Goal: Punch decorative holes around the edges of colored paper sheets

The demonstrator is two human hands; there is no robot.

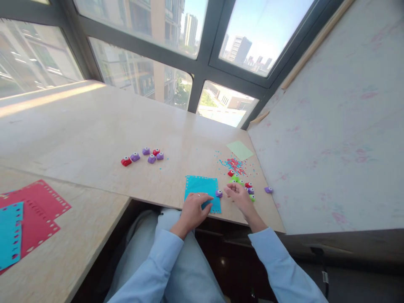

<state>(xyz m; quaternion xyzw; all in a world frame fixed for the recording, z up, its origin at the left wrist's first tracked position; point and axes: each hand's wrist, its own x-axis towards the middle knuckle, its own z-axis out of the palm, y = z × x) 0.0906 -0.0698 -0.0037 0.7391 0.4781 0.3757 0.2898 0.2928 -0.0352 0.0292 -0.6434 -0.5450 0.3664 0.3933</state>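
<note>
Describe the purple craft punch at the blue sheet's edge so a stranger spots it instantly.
On the pale countertop below the windows, find the blue sheet by the left hand. The purple craft punch sits at the sheet's right edge, the only punch at that sheet.

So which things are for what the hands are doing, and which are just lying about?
Probably part of it:
blue sheet under the left hand
purple punch at that sheet's edge
punch cluster by the right hand

Seem just lying about:
red sheets and another blue sheet
pale green sheet
paper bits
six punches farther left
lone punch by the wall
</note>
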